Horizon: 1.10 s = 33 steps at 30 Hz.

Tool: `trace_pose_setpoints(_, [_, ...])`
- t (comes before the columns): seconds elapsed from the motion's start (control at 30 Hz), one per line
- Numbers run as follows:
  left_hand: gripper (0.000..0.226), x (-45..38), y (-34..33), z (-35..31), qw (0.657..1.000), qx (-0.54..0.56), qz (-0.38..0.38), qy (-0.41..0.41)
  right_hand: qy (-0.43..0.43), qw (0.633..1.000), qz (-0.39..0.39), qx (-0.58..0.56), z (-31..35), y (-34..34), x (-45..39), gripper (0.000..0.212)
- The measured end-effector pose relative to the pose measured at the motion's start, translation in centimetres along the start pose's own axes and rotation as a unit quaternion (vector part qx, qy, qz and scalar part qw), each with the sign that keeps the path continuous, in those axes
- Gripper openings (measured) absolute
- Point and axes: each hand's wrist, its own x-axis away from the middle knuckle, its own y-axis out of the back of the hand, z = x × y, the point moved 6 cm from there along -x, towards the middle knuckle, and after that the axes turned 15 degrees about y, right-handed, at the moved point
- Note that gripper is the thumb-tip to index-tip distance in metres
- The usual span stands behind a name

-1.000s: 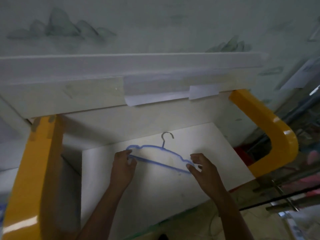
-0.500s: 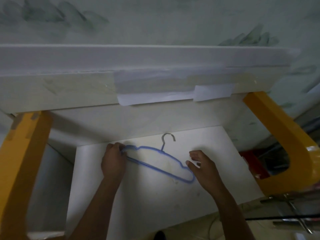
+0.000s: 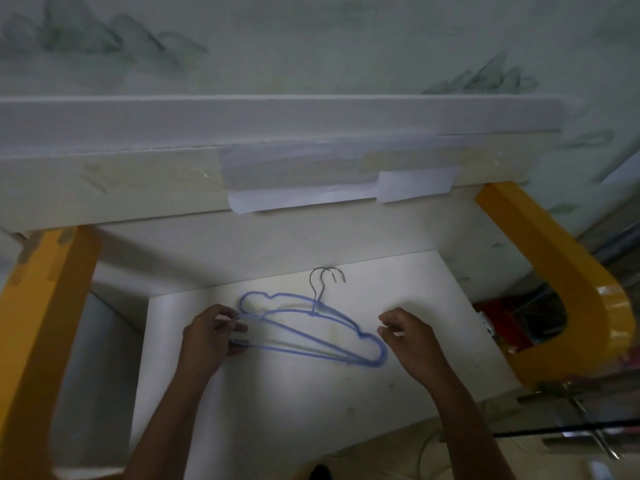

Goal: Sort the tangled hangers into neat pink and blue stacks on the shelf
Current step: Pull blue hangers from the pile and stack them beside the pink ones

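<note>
Two blue hangers [image 3: 311, 353] with metal hooks [image 3: 323, 277] lie overlapped on the white shelf [image 3: 277, 410], their right ends together and their left ends fanned apart. My left hand [image 3: 207, 341] pinches the left end of the nearer hanger between thumb and fingers. My right hand [image 3: 408, 337] hovers just right of the hangers' right ends, fingers loosely curled and holding nothing. No pink hanger is in sight.
A white upper board [image 3: 277, 168] with taped paper overhangs the shelf's back. Yellow curved supports stand at the left [image 3: 41, 323] and right [image 3: 571, 289]. Red items [image 3: 502, 317] and a metal frame [image 3: 571, 403] sit to the right, below the shelf.
The hangers have fanned apart at the left, showing two outlines and two hooks. My right hand has come off the hangers' right end and drawn slightly right.
</note>
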Motion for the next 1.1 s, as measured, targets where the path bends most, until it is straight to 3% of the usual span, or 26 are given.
trace_pose_setpoints(0.33, [0.016,2.0,2.7,1.0,0.999,0.030,-0.028,-0.024,-0.018,0.997,0.016,0.067,-0.8,-0.5,2.0,0.008])
trace_pose_setpoints(0.63, [0.026,2.0,4.9,2.8,0.998,0.039,-0.045,-0.025,-0.073,0.992,-0.004,0.103,-0.1,-2.0,3.5,0.006])
trace_pose_setpoints(0.7, [0.030,1.9,5.5,3.2,0.998,0.050,-0.046,-0.018,-0.087,0.994,-0.037,0.053,0.0,-2.0,3.8,0.009])
trace_pose_setpoints(0.77, [0.029,2.0,5.9,3.4,0.997,0.058,-0.045,-0.017,-0.101,0.990,-0.065,-0.070,0.2,-2.0,4.3,0.012])
trace_pose_setpoints(0.9, [0.026,2.7,6.3,3.5,0.997,0.065,-0.035,-0.030,-0.100,0.960,-0.105,-0.242,1.3,-1.4,5.5,0.009])
trace_pose_setpoints(1.1, [0.030,4.3,6.4,3.7,0.997,0.067,-0.011,-0.044,-0.069,0.944,-0.195,-0.258,3.5,0.6,8.8,0.017])
